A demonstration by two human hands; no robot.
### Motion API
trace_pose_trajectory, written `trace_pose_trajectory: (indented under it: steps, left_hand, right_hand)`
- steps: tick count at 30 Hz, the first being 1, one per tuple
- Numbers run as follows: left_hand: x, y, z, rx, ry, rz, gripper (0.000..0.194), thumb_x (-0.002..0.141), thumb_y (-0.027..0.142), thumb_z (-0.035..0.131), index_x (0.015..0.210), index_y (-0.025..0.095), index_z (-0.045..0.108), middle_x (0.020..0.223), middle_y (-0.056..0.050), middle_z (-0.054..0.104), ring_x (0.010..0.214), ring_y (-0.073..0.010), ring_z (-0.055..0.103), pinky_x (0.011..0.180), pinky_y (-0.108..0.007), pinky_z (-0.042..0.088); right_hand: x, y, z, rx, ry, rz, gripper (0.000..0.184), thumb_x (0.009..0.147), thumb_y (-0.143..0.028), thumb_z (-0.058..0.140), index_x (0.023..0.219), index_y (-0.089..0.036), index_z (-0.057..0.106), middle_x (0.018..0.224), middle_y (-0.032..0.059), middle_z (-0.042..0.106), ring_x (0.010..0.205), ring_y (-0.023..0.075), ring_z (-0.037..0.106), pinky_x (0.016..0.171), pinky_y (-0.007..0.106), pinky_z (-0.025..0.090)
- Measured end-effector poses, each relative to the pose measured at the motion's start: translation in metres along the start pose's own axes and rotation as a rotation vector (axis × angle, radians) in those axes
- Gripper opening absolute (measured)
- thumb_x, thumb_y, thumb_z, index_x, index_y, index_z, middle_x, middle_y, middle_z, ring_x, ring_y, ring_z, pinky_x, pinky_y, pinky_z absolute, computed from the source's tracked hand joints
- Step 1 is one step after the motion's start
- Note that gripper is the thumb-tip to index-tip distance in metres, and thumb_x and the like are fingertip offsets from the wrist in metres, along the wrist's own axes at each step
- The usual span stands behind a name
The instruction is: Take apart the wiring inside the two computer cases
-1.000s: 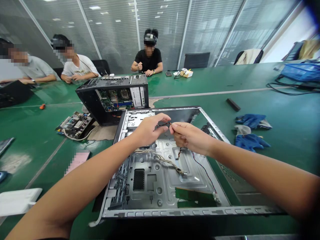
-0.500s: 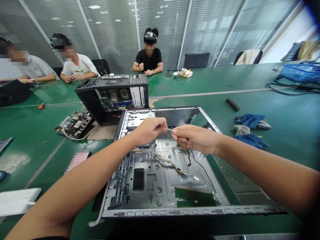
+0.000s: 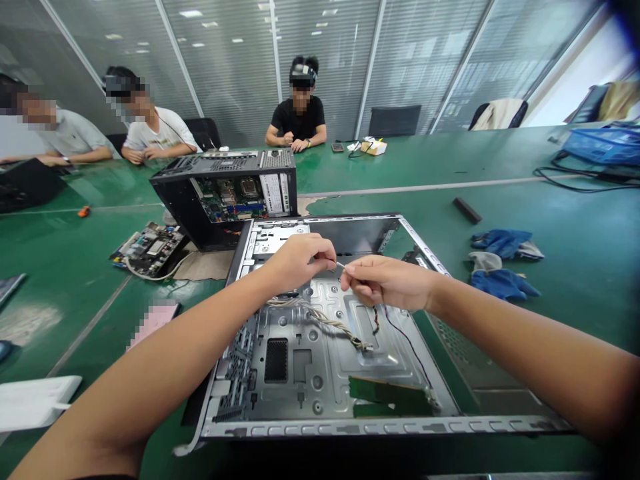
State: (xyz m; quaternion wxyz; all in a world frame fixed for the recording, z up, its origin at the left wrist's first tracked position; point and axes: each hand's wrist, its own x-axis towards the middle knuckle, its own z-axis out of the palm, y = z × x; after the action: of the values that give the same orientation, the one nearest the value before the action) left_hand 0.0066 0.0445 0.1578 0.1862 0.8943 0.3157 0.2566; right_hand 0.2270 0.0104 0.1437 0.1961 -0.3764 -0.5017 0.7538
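Above an open computer case (image 3: pixel 330 373) lying flat, my two hands meet at a short, thin, pale wire-like piece (image 3: pixel 341 265). My left hand (image 3: pixel 303 260) pinches its left end between thumb and forefinger. The right end is pinched by my right hand (image 3: pixel 383 280), whose other fingers curl under. Exactly what the piece is, I cannot make out. Below the hands, a twisted bundle of beige cables (image 3: pixel 330 321) crosses the metal floor of the case. A thin dark cable (image 3: pixel 407 340) hangs toward the right side, and green memory sticks (image 3: pixel 390 390) lie near the front rim.
Behind stands a second computer case (image 3: pixel 225 193) with its board exposed. A loose circuit board (image 3: pixel 153 248) lies left of it. Blue gloves (image 3: pixel 503 273) and a black bar (image 3: pixel 467 210) are on the right. Several people sit across the green table (image 3: pixel 400 183).
My right hand has lowered slightly, and the thin piece between the hands now slopes down to the right. Both hands keep their pinch.
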Motion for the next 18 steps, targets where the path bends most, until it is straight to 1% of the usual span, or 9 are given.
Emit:
trace_pose_trajectory:
  steps: [2,4,7,10,12,15,18]
  left_hand:
    - [0.0002,-0.0003,-0.0004,-0.035,0.021,-0.023,0.005,0.085,0.019,0.067,0.081,0.018,0.066,0.073,0.002,0.063,0.071,-0.0123,0.057,0.071,-0.027,0.042]
    - [0.0006,0.0002,-0.0012,-0.063,0.025,-0.042,0.004,0.085,0.019,0.067,0.082,0.017,0.066,0.073,0.002,0.064,0.07,-0.0114,0.056,0.07,-0.026,0.042]
    - [0.0013,0.0013,-0.0025,-0.042,-0.007,-0.058,0.006,0.085,0.018,0.067,0.079,0.017,0.065,0.074,0.002,0.065,0.071,-0.0112,0.057,0.07,-0.026,0.042]
    - [0.0018,0.0016,-0.0027,0.002,-0.035,-0.079,0.007,0.085,0.019,0.066,0.078,0.017,0.066,0.073,0.001,0.065,0.07,-0.0117,0.057,0.07,-0.026,0.042]
    - [0.0019,0.0008,-0.0019,0.036,-0.052,-0.08,0.008,0.086,0.019,0.065,0.078,0.017,0.067,0.072,0.001,0.065,0.069,-0.0119,0.056,0.068,-0.026,0.04]
    - [0.0017,-0.0007,-0.0003,0.089,-0.078,-0.077,0.01,0.087,0.02,0.063,0.078,0.018,0.067,0.072,0.001,0.066,0.067,-0.0122,0.054,0.066,-0.026,0.038]
    - [0.0014,-0.0006,0.0,0.164,-0.109,-0.069,0.012,0.089,0.021,0.06,0.079,0.019,0.068,0.073,0.0,0.067,0.067,-0.0129,0.054,0.066,-0.027,0.036]
  right_hand:
    - [-0.001,-0.0005,-0.0003,0.021,-0.009,0.04,0.043,0.088,-0.055,0.065,0.086,-0.012,0.068,0.059,-0.004,0.049,0.047,0.0046,0.033,0.047,0.021,0.024]
    - [-0.001,-0.0001,-0.001,0.019,-0.02,0.044,0.044,0.089,-0.055,0.064,0.085,-0.012,0.068,0.061,-0.0032,0.051,0.047,0.0038,0.031,0.046,0.021,0.021]
    - [0.0008,0.0019,-0.0017,-0.053,-0.012,-0.027,0.04,0.09,-0.053,0.062,0.078,-0.014,0.063,0.058,-0.0048,0.047,0.046,0.0044,0.028,0.046,0.022,0.017]
    - [0.0029,0.0033,-0.0006,-0.226,0.058,-0.106,0.04,0.094,-0.05,0.057,0.072,-0.017,0.06,0.051,-0.0067,0.039,0.047,0.0065,0.026,0.047,0.024,0.018]
    - [0.0036,0.003,0.0007,-0.364,0.112,-0.129,0.038,0.095,-0.048,0.054,0.071,-0.018,0.059,0.049,-0.0069,0.037,0.047,0.0077,0.026,0.048,0.025,0.019]
    - [0.0037,0.0011,0.0023,-0.556,0.181,-0.137,0.036,0.094,-0.046,0.052,0.071,-0.018,0.059,0.05,-0.0063,0.038,0.047,0.0086,0.028,0.048,0.026,0.022]
    - [0.0038,-0.0017,0.0039,-0.754,0.252,-0.138,0.035,0.094,-0.042,0.051,0.07,-0.018,0.061,0.051,-0.0047,0.041,0.048,0.01,0.034,0.051,0.027,0.026]
